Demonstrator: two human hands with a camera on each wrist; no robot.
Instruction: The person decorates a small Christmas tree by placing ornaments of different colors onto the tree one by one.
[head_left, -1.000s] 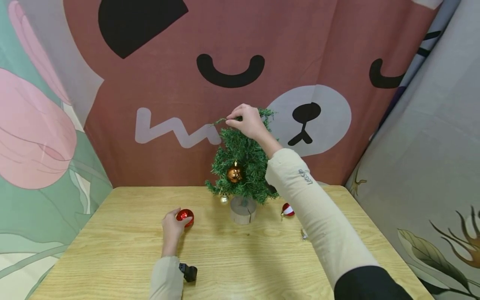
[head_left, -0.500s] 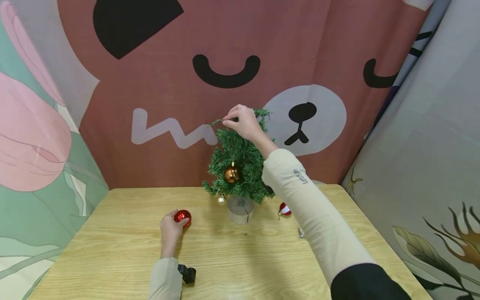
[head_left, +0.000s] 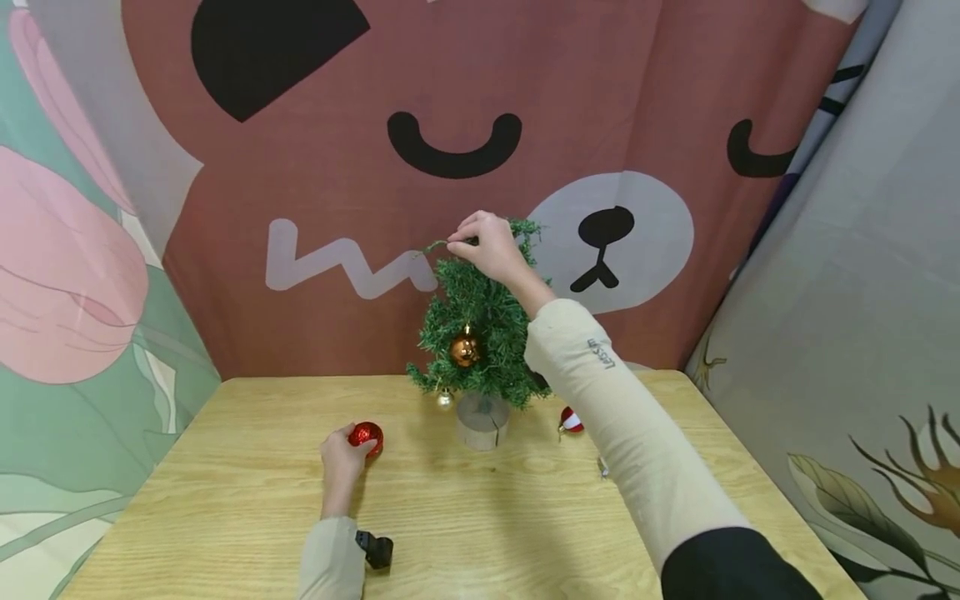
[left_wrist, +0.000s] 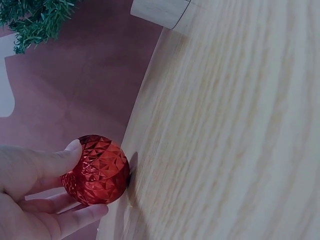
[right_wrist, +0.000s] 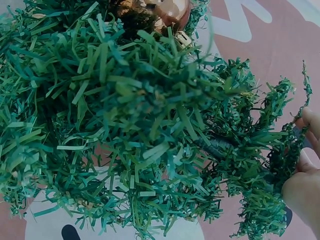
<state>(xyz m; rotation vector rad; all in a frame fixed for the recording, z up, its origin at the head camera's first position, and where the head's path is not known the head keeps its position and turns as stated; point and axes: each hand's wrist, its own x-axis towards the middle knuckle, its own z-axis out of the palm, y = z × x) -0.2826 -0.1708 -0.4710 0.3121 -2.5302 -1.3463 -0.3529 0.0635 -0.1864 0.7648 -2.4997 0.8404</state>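
Left hand [head_left: 342,460] grips red ball [head_left: 367,438]; right hand [head_left: 487,245] pinches upper twig [right_wrist: 307,90] of tree [head_left: 483,304]. Pale sleeve [head_left: 622,417] partly blocks silvery trinket [head_left: 603,469], red-and-white ball [head_left: 571,421] beside sleeve.

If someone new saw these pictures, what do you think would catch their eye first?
Probably the huge printed animal face with closed eyes, filling the backdrop behind the table. Next comes the small green tree before it, a copper ball on its front and the right hand pinching a branch near its top. Then the shiny red ball in the left hand, left of the tree.
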